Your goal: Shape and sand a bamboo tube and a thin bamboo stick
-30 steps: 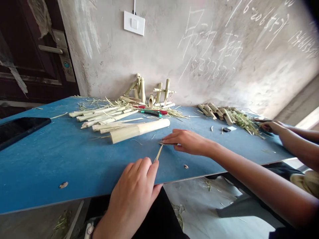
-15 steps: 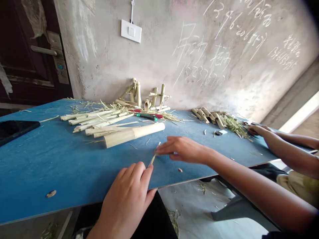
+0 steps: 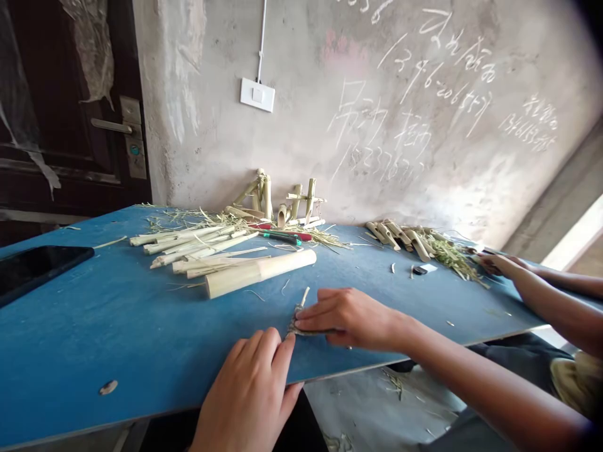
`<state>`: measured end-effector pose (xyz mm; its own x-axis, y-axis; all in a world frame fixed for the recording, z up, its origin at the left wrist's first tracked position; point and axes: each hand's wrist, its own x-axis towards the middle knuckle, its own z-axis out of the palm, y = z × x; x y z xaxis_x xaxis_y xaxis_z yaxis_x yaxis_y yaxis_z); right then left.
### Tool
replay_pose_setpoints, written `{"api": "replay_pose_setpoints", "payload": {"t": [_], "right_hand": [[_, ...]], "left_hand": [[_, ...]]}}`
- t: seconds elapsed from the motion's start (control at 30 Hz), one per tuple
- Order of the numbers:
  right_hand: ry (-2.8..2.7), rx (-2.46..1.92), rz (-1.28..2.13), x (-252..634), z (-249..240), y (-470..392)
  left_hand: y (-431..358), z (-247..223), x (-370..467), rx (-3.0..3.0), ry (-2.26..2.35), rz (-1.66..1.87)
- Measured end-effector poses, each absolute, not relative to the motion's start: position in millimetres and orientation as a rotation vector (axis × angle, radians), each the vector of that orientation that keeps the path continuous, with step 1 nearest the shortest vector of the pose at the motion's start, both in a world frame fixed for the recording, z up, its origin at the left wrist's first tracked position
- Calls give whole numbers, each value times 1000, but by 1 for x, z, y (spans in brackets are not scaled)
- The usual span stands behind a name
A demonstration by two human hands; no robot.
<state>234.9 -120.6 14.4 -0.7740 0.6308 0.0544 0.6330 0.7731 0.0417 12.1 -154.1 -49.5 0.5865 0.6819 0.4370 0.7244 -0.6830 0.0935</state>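
My left hand is closed at the table's near edge, pinching the lower end of a thin bamboo strip. The strip's pale tip sticks out beyond my other hand. My right hand presses a grey, rough piece of sandpaper over the strip with its fingers stretched flat together, close to my left fingertips. Most of the strip is hidden under the sandpaper and fingers. Behind my hands a thick split bamboo piece lies on the blue table.
Split bamboo lengths, green-handled tools and small bamboo frames lie by the wall. A black phone rests at left. Farther right are cut bamboo tubes, shavings and another person's hands.
My right hand has slid along the strip toward my left hand, and the grey sandpaper now shows under its fingers. My left hand keeps its pinch. The view has tilted up slightly.
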Motion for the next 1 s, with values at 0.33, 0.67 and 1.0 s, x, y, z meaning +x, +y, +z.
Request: {"api": "replay_pose_setpoints", "payload": {"t": [0.33,0.67,1.0], "right_hand": [[-2825,-1250,-105,267,9,-117],[-2426,-2077,-511,344,-5,-57],[-2637,-1737,-313,303,0,-118]], "left_hand": [[-151,-57,13,-2660,-1159,-771],[-149,-63,8,-2611,-1047,-988],[-148,-63,8,-2602,-1022,-974]]}}
